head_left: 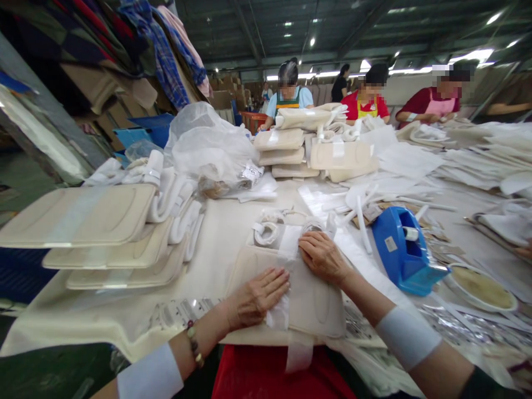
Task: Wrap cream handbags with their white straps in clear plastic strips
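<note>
A flat beige fabric bag point(318, 305) lies in front of me at the table's near edge. A thin white strip point(290, 241) runs over its middle, and a white tail point(300, 354) hangs below the edge. My left hand point(258, 296) rests flat on the bag, its fingers stretched out onto the strip. Higher up, my right hand point(323, 257) lies on the strip's upper part with fingers extended and slightly bent. Just beyond the bag's far edge sits a coiled white handle point(266, 233); a second coil is partly covered by my right hand.
Stacked beige bags point(78, 216) with white bands stand at left. A blue tape dispenser point(401, 249) and a round dish point(482, 287) are at right. Behind lie a clear plastic bag point(211, 147) and more bag stacks point(343, 155). Several co-workers are across the table.
</note>
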Available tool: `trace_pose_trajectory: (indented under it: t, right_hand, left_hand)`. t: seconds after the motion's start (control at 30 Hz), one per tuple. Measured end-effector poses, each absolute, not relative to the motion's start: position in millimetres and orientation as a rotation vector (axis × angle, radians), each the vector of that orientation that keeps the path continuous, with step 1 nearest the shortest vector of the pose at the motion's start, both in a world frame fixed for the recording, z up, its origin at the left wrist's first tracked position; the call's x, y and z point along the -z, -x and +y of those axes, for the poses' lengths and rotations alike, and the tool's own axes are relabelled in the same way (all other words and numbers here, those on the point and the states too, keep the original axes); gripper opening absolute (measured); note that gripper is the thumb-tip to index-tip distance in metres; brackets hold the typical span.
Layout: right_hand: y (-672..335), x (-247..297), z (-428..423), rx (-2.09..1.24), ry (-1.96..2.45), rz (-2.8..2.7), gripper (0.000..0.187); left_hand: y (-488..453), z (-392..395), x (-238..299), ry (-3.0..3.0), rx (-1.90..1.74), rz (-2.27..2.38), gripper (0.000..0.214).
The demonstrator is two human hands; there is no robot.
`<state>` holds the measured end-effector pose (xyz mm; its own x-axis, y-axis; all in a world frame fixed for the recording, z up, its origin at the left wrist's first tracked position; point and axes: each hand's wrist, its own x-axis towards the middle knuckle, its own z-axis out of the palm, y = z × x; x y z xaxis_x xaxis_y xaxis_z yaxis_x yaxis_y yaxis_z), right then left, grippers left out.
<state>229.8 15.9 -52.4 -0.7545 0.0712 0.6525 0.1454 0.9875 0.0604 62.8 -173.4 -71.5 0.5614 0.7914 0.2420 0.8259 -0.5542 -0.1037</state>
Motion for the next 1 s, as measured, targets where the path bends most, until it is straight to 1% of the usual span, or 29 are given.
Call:
trace_pose_trajectory:
  t: [0.13,0.27,0.4,0.47,0.53,0.57,0.63,0.73,0.8,0.87,1.0]
  right_hand:
    - [-219.1,50.2,39.3,0.159,0.103,-2.462,0.021]
    - [-216.6,42.1,53.5,0.171,0.129,-2.485,0.024]
    - [-261.1,39.6,18.7,0.129,0.125,-2.473,0.022]
    - [-299.0,46.0,-11.8,0.022,0.089,-2.484,0.020]
    - [-335.3,58.4,-40.2,-0.087,0.034,-2.600,0.028]
    - [-349.4,66.4,-52.0,-0.080,0.016,-2.681,0.036]
    - [-365.6,84.3,-69.5,-0.029,0.030,-2.776,0.042]
    - [-362.5,106.6,-81.9,0.048,0.119,-2.717,0.043]
    - [-351.1,113.3,-85.4,0.033,0.121,-2.621,0.039]
    - [-337.8,113.7,-89.9,-0.044,0.083,-2.538,0.035]
    - [-305.8,107.7,-108.2,-0.213,0.007,-2.415,0.033]
  left_hand:
    - [-77.1,-160.4,79.3,2.537,0.154,-1.481,0.058]
    - [-89.4,-147.6,86.6,2.460,0.165,-1.562,0.059]
    - [-92.4,-146.9,88.0,2.481,0.229,-1.579,0.063]
    - [-91.8,-148.5,86.7,2.523,0.284,-1.600,0.068]
    - [-90.7,-149.6,84.7,2.559,0.333,-1.616,0.078]
    - [-90.2,-149.7,83.7,2.567,0.346,-1.621,0.081]
    - [-89.5,-149.5,82.1,2.568,0.342,-1.613,0.082]
    - [-89.7,-148.8,81.3,2.546,0.296,-1.590,0.080]
    - [-90.4,-148.4,81.4,2.534,0.276,-1.594,0.080]
    - [-91.2,-148.1,81.5,2.538,0.267,-1.605,0.081]
    - [-91.8,-146.4,80.0,2.553,0.235,-1.625,0.080]
